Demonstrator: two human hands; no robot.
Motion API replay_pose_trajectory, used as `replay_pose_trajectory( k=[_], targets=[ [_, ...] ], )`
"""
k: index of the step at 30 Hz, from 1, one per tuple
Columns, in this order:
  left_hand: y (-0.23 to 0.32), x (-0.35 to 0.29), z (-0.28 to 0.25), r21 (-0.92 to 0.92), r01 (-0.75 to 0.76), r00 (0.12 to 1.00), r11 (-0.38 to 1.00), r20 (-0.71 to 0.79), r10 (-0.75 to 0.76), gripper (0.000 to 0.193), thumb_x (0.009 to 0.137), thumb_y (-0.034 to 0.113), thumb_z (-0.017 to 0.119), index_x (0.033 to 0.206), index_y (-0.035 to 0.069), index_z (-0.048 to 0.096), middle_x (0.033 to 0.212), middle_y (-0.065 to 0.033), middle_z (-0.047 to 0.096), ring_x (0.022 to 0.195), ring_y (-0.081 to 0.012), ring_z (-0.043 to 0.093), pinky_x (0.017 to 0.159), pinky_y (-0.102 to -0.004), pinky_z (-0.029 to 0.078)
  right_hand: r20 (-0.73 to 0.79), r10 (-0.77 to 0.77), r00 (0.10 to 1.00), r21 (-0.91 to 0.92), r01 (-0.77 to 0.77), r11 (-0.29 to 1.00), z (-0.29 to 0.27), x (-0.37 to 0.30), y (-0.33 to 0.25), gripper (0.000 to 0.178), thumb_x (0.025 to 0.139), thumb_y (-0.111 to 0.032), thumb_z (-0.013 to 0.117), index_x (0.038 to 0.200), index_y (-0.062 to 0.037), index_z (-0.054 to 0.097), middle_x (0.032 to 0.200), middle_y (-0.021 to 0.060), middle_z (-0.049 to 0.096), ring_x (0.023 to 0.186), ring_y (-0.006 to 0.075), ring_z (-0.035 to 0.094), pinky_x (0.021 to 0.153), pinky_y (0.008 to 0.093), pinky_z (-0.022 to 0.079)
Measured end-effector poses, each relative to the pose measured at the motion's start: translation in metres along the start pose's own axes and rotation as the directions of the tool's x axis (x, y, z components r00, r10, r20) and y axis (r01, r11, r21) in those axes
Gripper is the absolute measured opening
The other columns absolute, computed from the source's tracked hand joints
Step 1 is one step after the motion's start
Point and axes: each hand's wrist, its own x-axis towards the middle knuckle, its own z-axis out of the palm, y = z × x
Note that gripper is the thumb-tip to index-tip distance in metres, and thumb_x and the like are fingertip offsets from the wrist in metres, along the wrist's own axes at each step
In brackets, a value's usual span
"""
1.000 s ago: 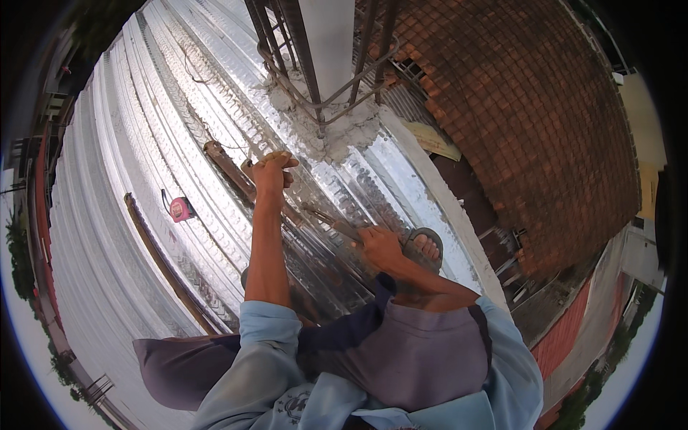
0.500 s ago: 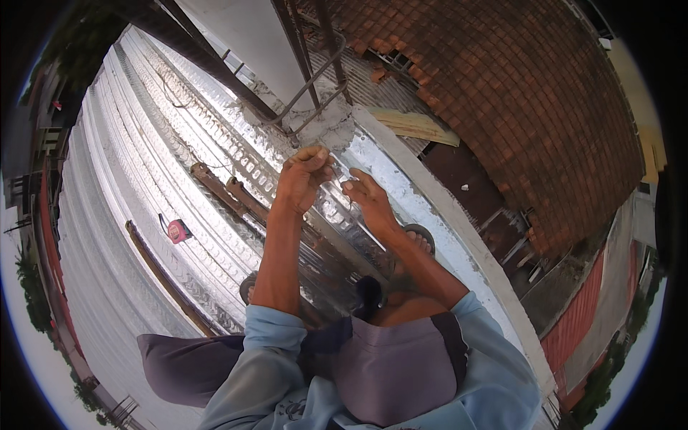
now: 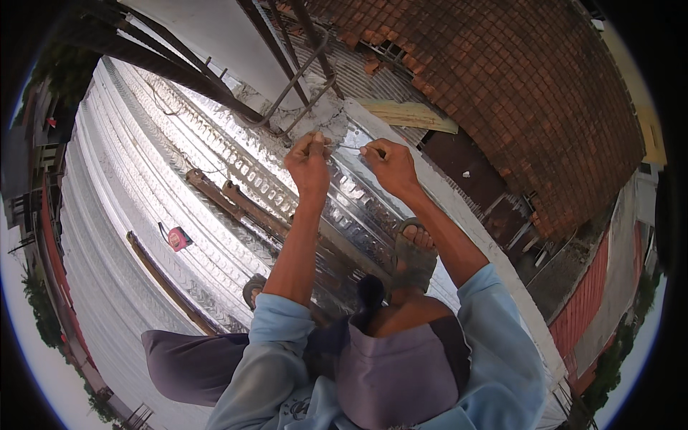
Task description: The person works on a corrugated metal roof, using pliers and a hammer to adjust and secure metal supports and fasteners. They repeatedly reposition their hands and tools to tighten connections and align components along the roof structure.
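Note:
A short, thin piece of wire (image 3: 347, 147) runs between my two hands, over the metal decking at the foot of a column. Its left end is pinched in the fingers of my left hand (image 3: 308, 166). My right hand (image 3: 394, 168) is closed around the other end with thumb and forefinger. Just beyond them, bent steel stirrups (image 3: 295, 87) surround upright rebar (image 3: 315, 36) and rough concrete (image 3: 326, 117). How the wire ends sit within my fingertips is hidden.
Ribbed shiny metal decking (image 3: 107, 215) spreads to the left, with a pink tape measure (image 3: 178, 239), a rusty steel bar (image 3: 161, 276) and long rusty metal pieces (image 3: 215, 195) on it. A concrete ledge (image 3: 494, 276) borders the right; beyond and lower lies a tiled roof (image 3: 516, 107).
My hands have shifted slightly forward and my right hand has moved to the right, drawing the wire into a straighter line between them. My right foot shows more fully.

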Motion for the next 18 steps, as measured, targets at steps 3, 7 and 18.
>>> replay_pose_trajectory(
  k=[3, 7, 18],
  targets=[
    [-0.004, 0.016, 0.007, 0.014, 0.048, 0.999, 0.999, 0.025, -0.049, 0.037, 0.097, 0.01, 0.056, 0.128, -0.009, 0.056, 0.115, -0.0188, 0.064, 0.103, -0.0274, 0.063, 0.089, -0.0354, 0.05, -0.111, -0.107, 0.988, -0.014, 0.106, 0.994, -0.026, 0.053, 0.023, 0.026, 0.092, -0.027, 0.066, 0.1, -0.0044, 0.074, 0.082, 0.0136, 0.07, 0.075, 0.0256, 0.065, 0.073, 0.0389, 0.049],
    [-0.018, 0.033, 0.013, 0.333, -0.267, 0.963, 0.904, 0.063, 0.261, 0.056, 0.095, 0.004, 0.048, 0.148, -0.005, 0.034, 0.15, -0.03, 0.034, 0.141, -0.0399, 0.035, 0.112, -0.0441, 0.035, 0.023, -0.154, 0.988, -0.128, 0.156, 0.98, -0.046, 0.099, -0.004, 0.026, 0.092, -0.028, 0.065, 0.101, -0.0054, 0.073, 0.085, 0.0153, 0.07, 0.078, 0.0304, 0.066, 0.074, 0.0415, 0.05],
    [-0.025, 0.041, 0.028, 0.569, -0.327, 0.909, 0.754, -0.028, 0.416, 0.056, 0.093, 0.002, 0.045, 0.149, -0.003, 0.035, 0.153, -0.0274, 0.031, 0.139, -0.0449, 0.035, 0.112, -0.049, 0.034, -0.003, -0.774, 0.634, -0.55, 0.645, 0.53, -0.023, 0.134, -0.002, 0.01, 0.085, -0.017, 0.068, 0.089, -0.0077, 0.067, 0.082, 0.0087, 0.067, 0.077, 0.0293, 0.067, 0.062, 0.0422, 0.053]
  ],
)
